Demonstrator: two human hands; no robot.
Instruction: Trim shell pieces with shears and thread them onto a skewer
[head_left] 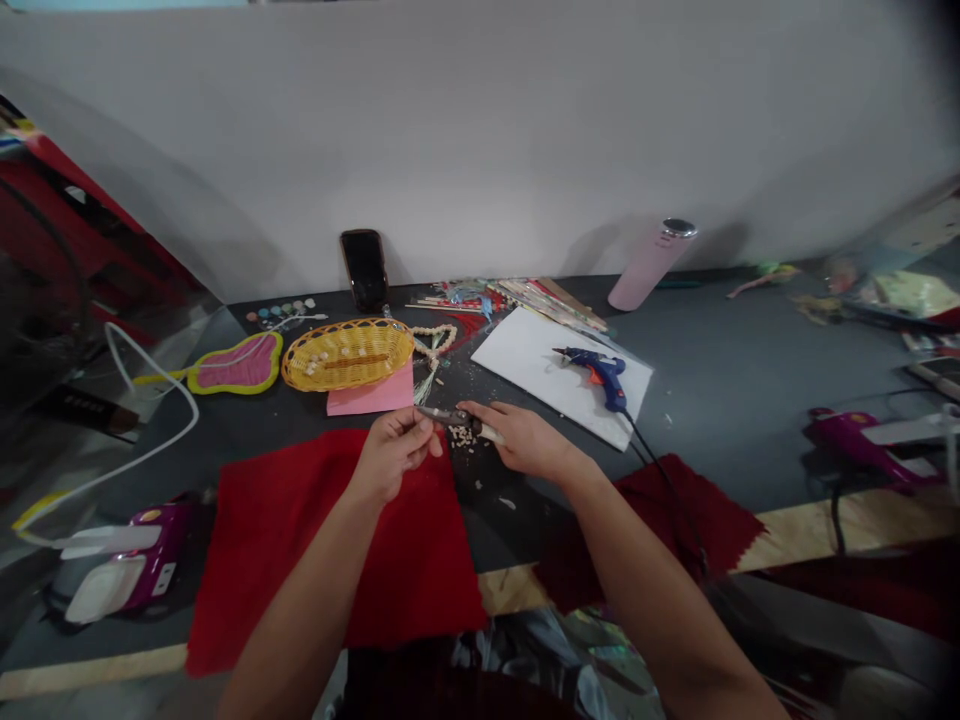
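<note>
My right hand [529, 440] is closed around the pale handles of a pair of pliers [448, 416], whose jaws point left. At the jaw tips my left hand [399, 455] is closed in a pinch; what it holds there is too small to make out. Several small pale pieces [460, 440] lie scattered on the dark table just below the pliers. A red cloth [300, 540] spreads under my left forearm. Beyond the hands is a string of pale beads with a tassel [433, 350], beside a yellow woven basket [296, 372] holding a few small pale pieces.
A blue glue gun [592, 368] rests on a white board [517, 350], its cord trailing over a dark red cloth [675, 510]. Along the wall stand a phone [365, 268] and a pink tumbler [649, 268]. Purple devices [161, 545] sit at both sides. A pink pad [367, 397] lies under the basket.
</note>
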